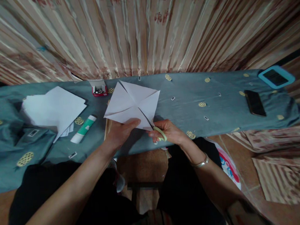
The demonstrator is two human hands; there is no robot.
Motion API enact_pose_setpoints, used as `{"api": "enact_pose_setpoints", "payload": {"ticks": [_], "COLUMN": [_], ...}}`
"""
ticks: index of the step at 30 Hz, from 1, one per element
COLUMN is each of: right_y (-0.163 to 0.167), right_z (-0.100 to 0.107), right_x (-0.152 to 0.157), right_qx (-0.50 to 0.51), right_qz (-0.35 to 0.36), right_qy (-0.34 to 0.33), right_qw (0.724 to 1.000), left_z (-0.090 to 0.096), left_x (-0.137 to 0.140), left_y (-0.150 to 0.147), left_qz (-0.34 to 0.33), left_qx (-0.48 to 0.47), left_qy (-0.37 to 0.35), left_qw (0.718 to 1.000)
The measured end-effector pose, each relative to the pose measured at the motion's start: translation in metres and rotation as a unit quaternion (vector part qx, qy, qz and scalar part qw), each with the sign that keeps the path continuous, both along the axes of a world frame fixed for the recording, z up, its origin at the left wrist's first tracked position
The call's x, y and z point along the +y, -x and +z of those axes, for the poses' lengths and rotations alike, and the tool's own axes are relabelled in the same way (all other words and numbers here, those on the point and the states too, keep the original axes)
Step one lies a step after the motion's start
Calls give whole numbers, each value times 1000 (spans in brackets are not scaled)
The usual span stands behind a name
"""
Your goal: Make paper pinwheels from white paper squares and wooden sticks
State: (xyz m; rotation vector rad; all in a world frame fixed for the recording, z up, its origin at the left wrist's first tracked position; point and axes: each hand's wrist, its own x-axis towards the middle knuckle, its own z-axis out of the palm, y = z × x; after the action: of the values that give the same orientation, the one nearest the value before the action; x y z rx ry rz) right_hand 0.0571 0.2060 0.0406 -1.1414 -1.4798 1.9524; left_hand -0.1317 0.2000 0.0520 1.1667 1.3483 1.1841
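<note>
A square sheet of white paper (143, 92) is held up above the table's near side, with slits running from its corners toward the middle. My left hand (120, 131) grips its lower edge, thumb on top and the other fingers hidden beneath. In my right hand (168, 131) is a pair of scissors (159, 132) with light green handles. Their dark blades lie along the slit at the paper's lower right corner, pointing toward the centre. Whether the blades are fully closed is hard to tell.
On the grey-green tablecloth (186, 116), a stack of white paper (53, 107) and a green-and-white glue stick (83, 129) lie left. A small red box (99, 90) with shiny metal pieces stands behind. A phone (255, 103) and a blue-framed device (276, 77) are far right. A striped curtain (144, 30) hangs behind.
</note>
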Motion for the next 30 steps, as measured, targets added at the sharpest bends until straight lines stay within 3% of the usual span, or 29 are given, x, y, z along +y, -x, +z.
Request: {"api": "enact_pose_setpoints", "payload": {"ticks": [7, 12, 18, 22, 24, 25, 28, 30], "right_y": [-5, -8, -33, -66, -79, -84, -89, -88], "right_z": [0, 3, 13, 12, 8, 7, 4, 3], "right_x": [1, -1, 0, 5, 9, 11, 17, 20], "right_qx": [-20, -32, -96, -190, -268, -326, -514, -587], "right_qz": [25, 40, 81, 9, -55, -92, -171, -185], "right_qy": [27, 55, 5, -60, -118, -155, -236, -249], "right_qw": [999, 997, 992, 980, 954, 928, 807, 747], "left_z": [2, -1, -9, -14, -17, -19, -23, -27], "left_x": [5, 6, 13, 16, 16, 16, 13, 10], "left_y": [0, 1, 11, 15, 14, 13, 6, -1], "left_qz": [-9, -4, 34, 38, 42, 44, 39, 26], "left_qx": [-57, -112, -163, -169, -158, -153, -140, -131], "left_qy": [-40, -26, -33, -33, -27, -22, 0, 17], "left_qw": [998, 993, 985, 984, 986, 987, 989, 991]}}
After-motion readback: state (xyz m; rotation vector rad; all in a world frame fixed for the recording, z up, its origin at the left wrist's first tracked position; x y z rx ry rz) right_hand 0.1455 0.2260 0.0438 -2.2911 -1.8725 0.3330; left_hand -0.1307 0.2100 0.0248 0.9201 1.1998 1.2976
